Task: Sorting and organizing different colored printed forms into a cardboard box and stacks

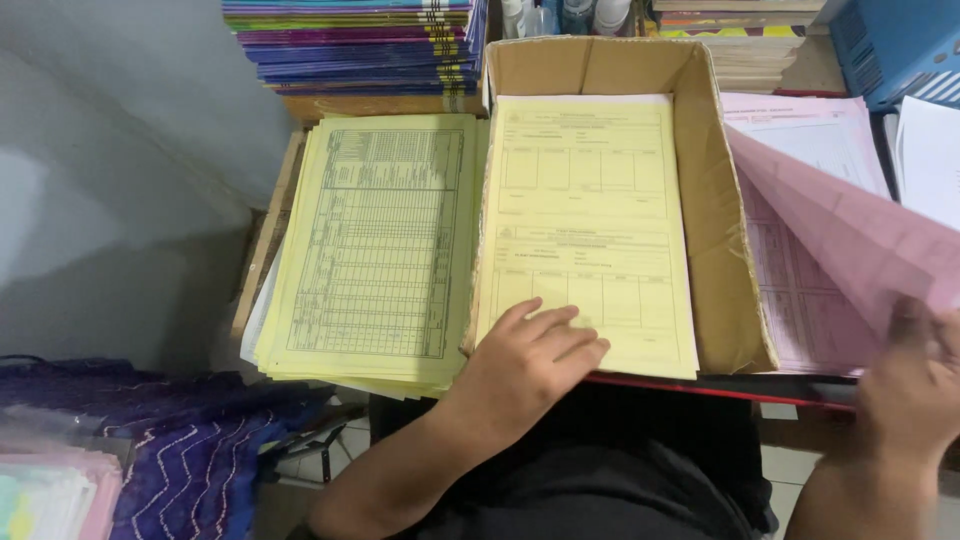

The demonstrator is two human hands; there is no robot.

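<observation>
My left hand (530, 358) rests flat, fingers spread, on the near edge of a yellow printed form (590, 220) lying in an open cardboard box (720, 250). At the lower right, blurred, my right hand (915, 375) grips a pink sheet (850, 235) and holds it lifted and tilted above a stack of pink forms (800, 300) right of the box. A thick stack of yellow table-printed sheets (380, 240) lies left of the box.
A pile of purple and blue notebooks (360, 45) stands behind the yellow stack. A blue crate (895, 45) and white papers (930, 150) sit at the far right. Purple patterned cloth (180, 440) lies at the lower left, and a grey wall (120, 180) is on the left.
</observation>
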